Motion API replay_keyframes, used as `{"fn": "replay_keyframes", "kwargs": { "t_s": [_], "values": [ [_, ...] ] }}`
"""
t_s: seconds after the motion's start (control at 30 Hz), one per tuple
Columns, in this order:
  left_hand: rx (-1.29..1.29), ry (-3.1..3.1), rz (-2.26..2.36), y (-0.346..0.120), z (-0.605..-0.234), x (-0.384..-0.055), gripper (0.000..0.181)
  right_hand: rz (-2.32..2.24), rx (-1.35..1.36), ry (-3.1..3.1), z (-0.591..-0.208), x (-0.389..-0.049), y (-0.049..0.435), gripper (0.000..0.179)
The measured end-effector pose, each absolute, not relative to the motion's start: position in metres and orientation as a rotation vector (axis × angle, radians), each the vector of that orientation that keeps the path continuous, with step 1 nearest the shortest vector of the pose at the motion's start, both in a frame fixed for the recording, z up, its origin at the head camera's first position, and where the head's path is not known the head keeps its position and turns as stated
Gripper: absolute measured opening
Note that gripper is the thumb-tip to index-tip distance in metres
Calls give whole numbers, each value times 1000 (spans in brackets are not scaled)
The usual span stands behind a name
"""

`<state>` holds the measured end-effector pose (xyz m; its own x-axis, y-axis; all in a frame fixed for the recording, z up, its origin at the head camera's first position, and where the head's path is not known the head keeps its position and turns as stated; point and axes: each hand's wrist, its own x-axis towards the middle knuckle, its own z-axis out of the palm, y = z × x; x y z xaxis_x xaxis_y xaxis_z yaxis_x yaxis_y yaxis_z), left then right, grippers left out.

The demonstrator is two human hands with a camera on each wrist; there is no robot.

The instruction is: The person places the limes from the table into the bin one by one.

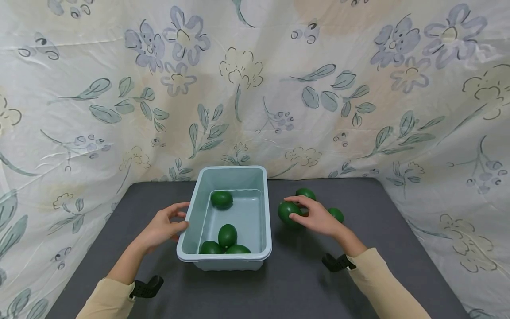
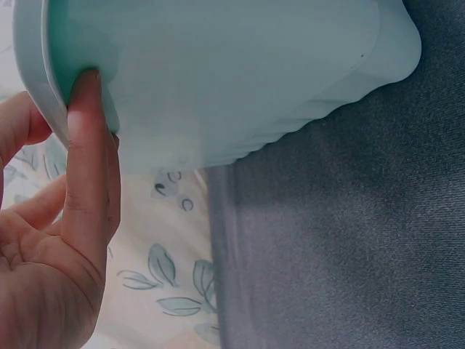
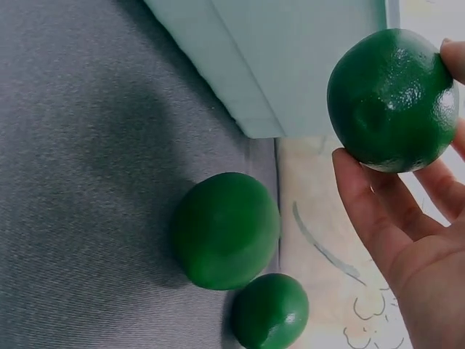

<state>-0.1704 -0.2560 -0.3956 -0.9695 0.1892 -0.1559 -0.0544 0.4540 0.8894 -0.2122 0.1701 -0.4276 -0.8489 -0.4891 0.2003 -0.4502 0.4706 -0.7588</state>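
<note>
Pinches green fruit (image 1: 287, 212) in right hand (image 1: 315, 217) beside pale blue bin (image 1: 248, 217)

Reaches with both forearms over a dark gray desk (image 1: 307, 285), angled inward toward its far edge, in a cream left sleeve (image 1: 109, 297) and a cream right sleeve (image 1: 384, 279), with a black left wrist device (image 1: 146, 287) and a black right wrist device (image 1: 336, 262) at the cuffs. Rests the left hand (image 1: 165, 228) against the bin on the side facing the desk's left edge, fingers spread, touching the rim and the outer wall just below. Comes from the desk's right side with the other hand, thumb and fingertips pinching the fruit.

Shows one bin, near the middle of the desk and close to its far edge. Shows seven green fruits in plain sight: one in the fingers, four in the bin, two loose. Includes in the bin a lone fruit (image 1: 222, 199) toward the desk's far edge, plus three bunched toward its near edge. Includes on the desk, toward its far right corner, a farther loose fruit (image 1: 305, 192) and a nearer loose fruit (image 1: 336, 215). Impossible to tell the count behind the right hand.

Held off the desk at the right fingertips, near the bin's right wall, and well apart from the left fingers, across the bin. Pictured before a floral cloth (image 1: 255, 133).
</note>
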Motion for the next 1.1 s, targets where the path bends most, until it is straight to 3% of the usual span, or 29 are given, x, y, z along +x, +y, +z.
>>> {"fn": "replay_keyframes", "kwargs": {
  "t_s": [1.1],
  "values": [
    [112,2488,1511,-255,-395,-170,61,-1356,-900,2677,-368,-241,146,48]
  ]
}}
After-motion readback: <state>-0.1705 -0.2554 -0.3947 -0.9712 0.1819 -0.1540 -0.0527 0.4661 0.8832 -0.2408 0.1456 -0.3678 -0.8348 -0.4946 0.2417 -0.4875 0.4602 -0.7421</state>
